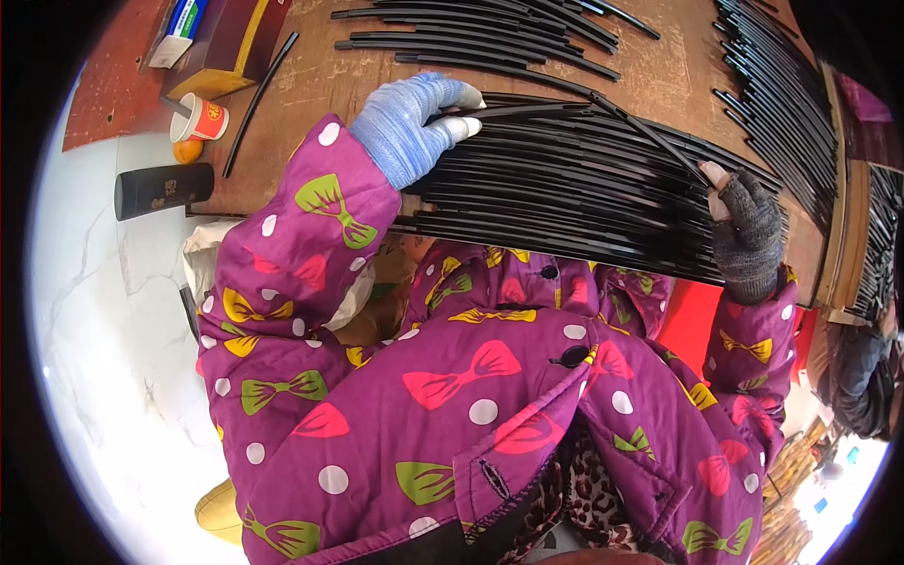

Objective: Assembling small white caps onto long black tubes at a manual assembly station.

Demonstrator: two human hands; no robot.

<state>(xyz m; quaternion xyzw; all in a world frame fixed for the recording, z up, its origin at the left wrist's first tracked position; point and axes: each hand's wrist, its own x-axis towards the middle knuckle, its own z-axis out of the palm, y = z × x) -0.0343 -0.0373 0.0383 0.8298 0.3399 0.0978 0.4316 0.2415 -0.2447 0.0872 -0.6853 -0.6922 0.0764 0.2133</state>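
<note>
Long thin black sticks [556, 179] lie side by side in a wide layer along the table's near edge, in front of my body. My left hand [410, 127], in a light blue glove with whitish fingertips, is at the layer's left end. Its thumb and fingers are closed around the end of a black stick [532, 110]. My right hand [747, 231], in a dark grey fingerless glove, is at the right end. Its bare fingertips pinch a slanting black stick [650, 134] that crosses over the layer. Whether both hands hold one stick or two, I cannot tell.
More black sticks lie at the far side [471, 42] and in a dense row at the right [777, 104]. On the left are a single stick [259, 104], a wooden box [221, 56], a paper cup [200, 119], an orange fruit [187, 152] and a black cylindrical case [162, 190].
</note>
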